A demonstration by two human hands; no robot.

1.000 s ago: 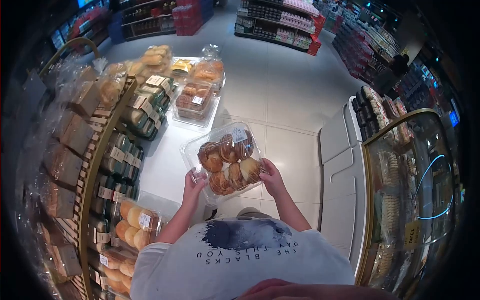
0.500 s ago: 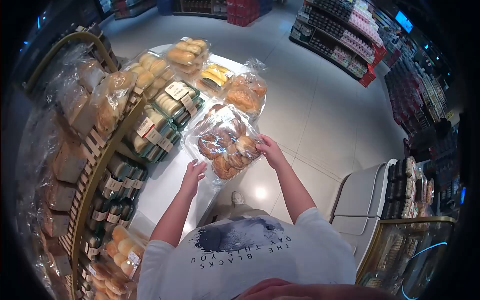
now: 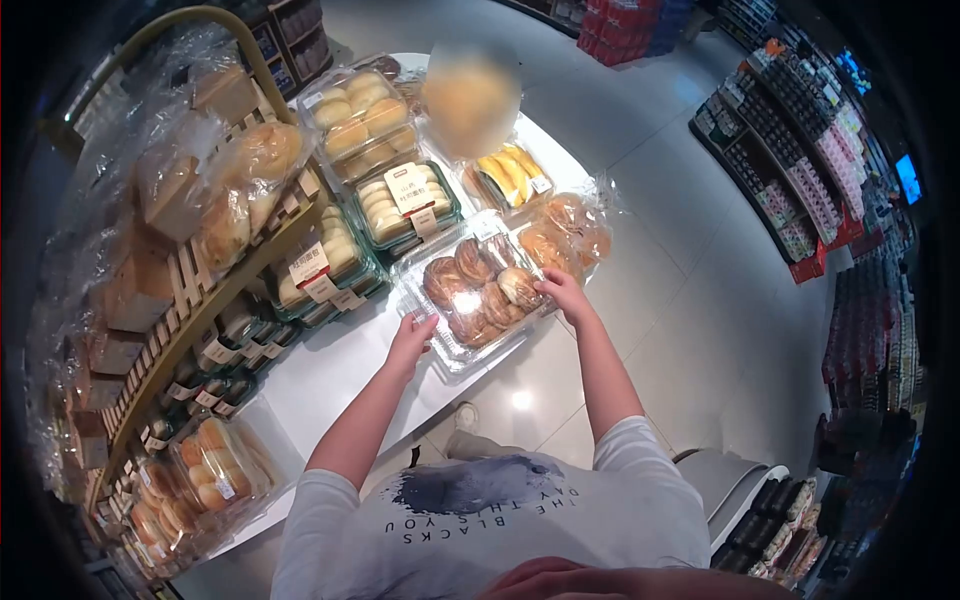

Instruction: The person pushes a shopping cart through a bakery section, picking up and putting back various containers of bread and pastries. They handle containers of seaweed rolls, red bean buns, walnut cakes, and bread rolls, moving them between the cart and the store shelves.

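A clear plastic box of browned pastry rolls [image 3: 462,318] is between my two hands, over the near edge of the white table [image 3: 335,345]. My left hand [image 3: 410,342] grips its near left side, with the thumb on top and the fingers partly hidden. On the right side, my right hand [image 3: 565,295] is closed around the edge. Right behind the box lies a bag of round golden bread [image 3: 560,235]. Green-bottomed packs of pale sliced rolls [image 3: 405,205] stand to its left, and a pack of yellow bread [image 3: 512,172] lies farther back.
A curved slatted wooden shelf [image 3: 200,290] with wrapped loaves [image 3: 165,190] runs along the left. Boxed buns [image 3: 215,465] sit at the table's near left end. Tiled floor [image 3: 660,320] stretches to the right, with stocked shelves [image 3: 780,150] beyond. A grey-white counter [image 3: 722,490] stands at lower right.
My view has turned, so the table lies more centrally. The box has come down flatter over the table, beside the bagged bread, and my left hand has closed on its side.
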